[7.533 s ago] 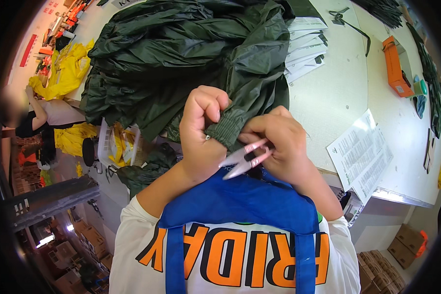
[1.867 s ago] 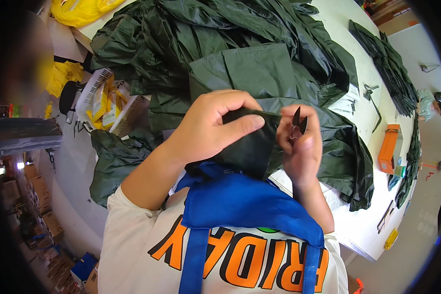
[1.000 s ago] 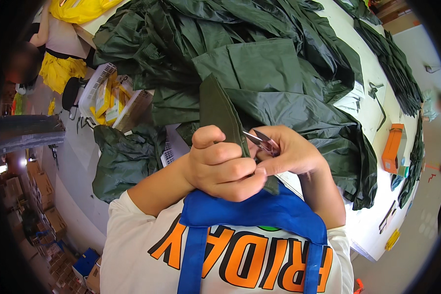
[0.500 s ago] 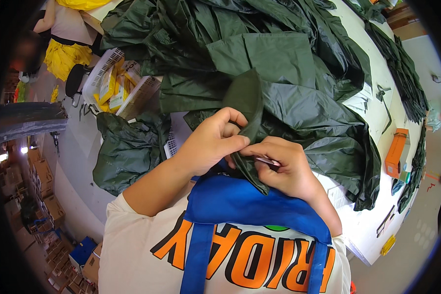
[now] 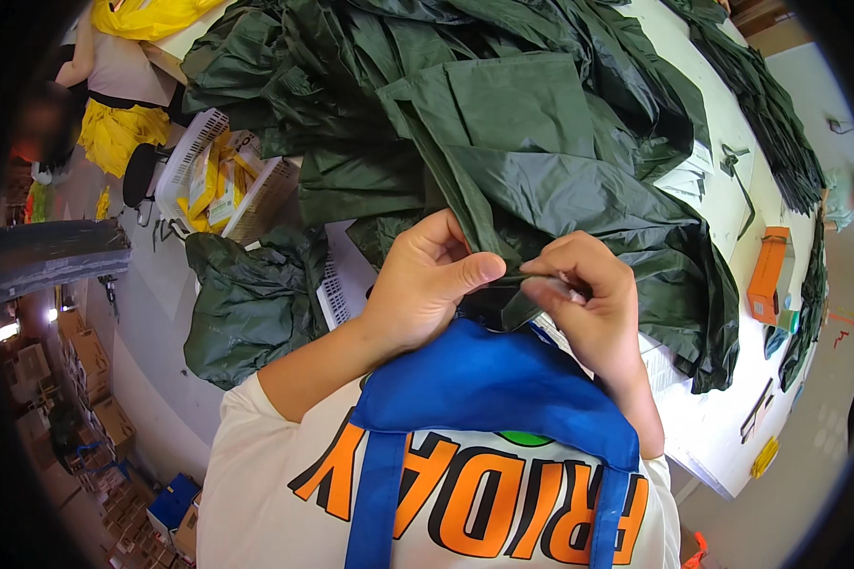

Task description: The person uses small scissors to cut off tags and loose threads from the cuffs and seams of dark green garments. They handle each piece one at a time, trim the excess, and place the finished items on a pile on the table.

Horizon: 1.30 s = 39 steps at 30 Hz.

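Observation:
A dark green, slightly shiny fabric piece (image 5: 541, 180), perhaps a garment, spreads over the table and hangs toward my body. Its folded edge runs between both hands, just above my blue apron (image 5: 484, 389). My left hand (image 5: 434, 270) is closed on this edge, thumb on top and fingers underneath. Just to the right, my right hand (image 5: 593, 299) pinches the same edge between thumb and fingertips. A small, pale metallic object (image 5: 572, 286) shows inside the right hand's fingers; its kind cannot be made out.
More green fabric (image 5: 304, 76) is heaped on the white table (image 5: 702, 431). At the left stand a white plastic basket (image 5: 194, 152) with yellow packets and a bunched green piece (image 5: 251, 313). An orange box (image 5: 769, 275) sits at the right. Another person (image 5: 128, 66) is at the upper left.
My right hand has shifted slightly right and turned, pulling the edge between the hands. The fabric flap that stood up by my left hand now lies folded down. The metallic object shows less.

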Each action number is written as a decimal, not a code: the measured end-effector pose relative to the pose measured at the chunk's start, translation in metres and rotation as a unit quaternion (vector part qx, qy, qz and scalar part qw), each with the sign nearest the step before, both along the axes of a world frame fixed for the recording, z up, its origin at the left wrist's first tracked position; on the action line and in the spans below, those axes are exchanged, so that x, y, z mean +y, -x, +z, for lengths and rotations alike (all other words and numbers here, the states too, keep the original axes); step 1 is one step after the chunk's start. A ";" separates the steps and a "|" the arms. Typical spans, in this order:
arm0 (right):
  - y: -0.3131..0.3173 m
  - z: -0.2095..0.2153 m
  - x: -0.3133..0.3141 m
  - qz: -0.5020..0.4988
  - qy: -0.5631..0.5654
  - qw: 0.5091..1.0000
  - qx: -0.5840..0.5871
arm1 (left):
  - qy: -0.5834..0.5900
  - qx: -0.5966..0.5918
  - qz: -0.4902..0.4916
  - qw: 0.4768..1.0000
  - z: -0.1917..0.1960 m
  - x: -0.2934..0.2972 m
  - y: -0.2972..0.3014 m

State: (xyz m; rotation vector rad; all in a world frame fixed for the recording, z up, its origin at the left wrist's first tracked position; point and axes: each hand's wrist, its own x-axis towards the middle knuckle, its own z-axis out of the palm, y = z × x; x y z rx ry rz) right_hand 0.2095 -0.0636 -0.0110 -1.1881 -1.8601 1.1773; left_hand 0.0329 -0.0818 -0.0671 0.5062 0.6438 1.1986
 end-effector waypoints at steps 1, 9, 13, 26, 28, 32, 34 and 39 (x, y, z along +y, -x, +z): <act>0.000 -0.003 -0.002 -0.032 0.054 0.996 0.056 | 0.001 -0.011 -0.004 1.000 0.000 0.000 -0.001; 0.000 -0.021 -0.010 -0.242 0.244 0.809 0.477 | -0.002 -0.094 0.020 0.995 0.011 -0.004 -0.006; -0.013 -0.023 -0.008 -0.199 0.288 0.776 0.525 | -0.004 -0.129 0.004 0.992 0.012 -0.002 -0.002; -0.032 -0.032 -0.009 -0.189 0.231 0.768 0.566 | 0.037 -0.156 -0.036 0.986 0.000 0.001 0.012; -0.037 -0.034 -0.011 -0.141 0.201 0.788 0.564 | 0.042 -0.062 -0.019 0.997 0.000 0.010 0.020; -0.036 -0.033 -0.015 -0.166 0.187 0.807 0.535 | -0.027 0.140 0.088 0.986 0.017 0.035 0.023; -0.028 -0.022 -0.015 -0.224 0.192 0.805 0.514 | -0.057 0.152 0.108 0.981 0.026 0.041 0.022; -0.022 -0.003 -0.012 -0.281 0.200 0.802 0.487 | -0.034 0.100 0.121 0.987 0.024 0.051 0.029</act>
